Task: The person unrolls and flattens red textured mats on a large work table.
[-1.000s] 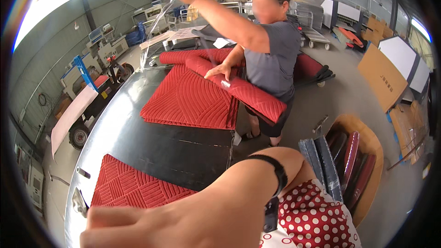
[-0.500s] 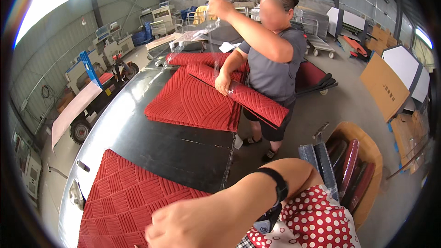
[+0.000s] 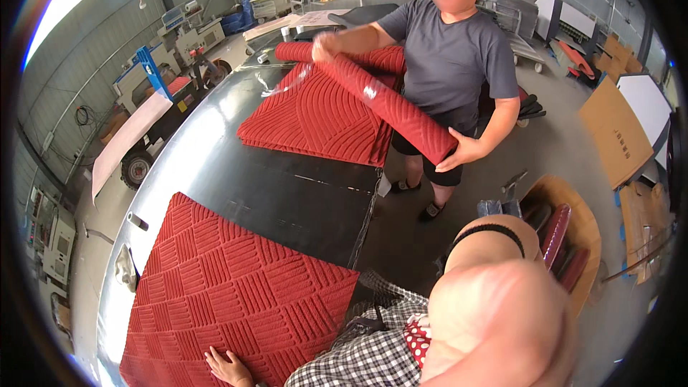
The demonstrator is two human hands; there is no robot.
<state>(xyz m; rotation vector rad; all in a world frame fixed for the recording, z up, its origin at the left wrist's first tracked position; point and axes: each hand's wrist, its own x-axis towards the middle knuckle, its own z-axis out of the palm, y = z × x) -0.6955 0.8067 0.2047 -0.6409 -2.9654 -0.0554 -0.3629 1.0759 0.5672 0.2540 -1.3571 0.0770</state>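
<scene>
A red floor mat (image 3: pixel 244 279) with a ribbed basket-weave pattern lies flat on the near part of the dark table. My left hand (image 3: pixel 228 369) rests on its near edge, fingers spread and holding nothing visible. Very close to the camera at lower right is my right hand (image 3: pixel 502 315), raised and blurred, with a black band on its wrist. Its fingers cannot be made out. Across the table a co-worker in a grey shirt holds a rolled red mat (image 3: pixel 390 104) in both hands, with clear film around it. Stacked red mats (image 3: pixel 315 118) lie beneath that roll.
Another red roll (image 3: pixel 294 51) lies at the table's far end. A tan bin (image 3: pixel 584 236) with several wrapped rolls stands to my right. Brown cardboard (image 3: pixel 615 125) leans farther right. A cart with a blue post (image 3: pixel 152 72) stands beyond the table's left side.
My right hand has swung from over the near mat up toward the camera. My left hand has come into view on the mat. The co-worker's raised hand has come down to the roll's end.
</scene>
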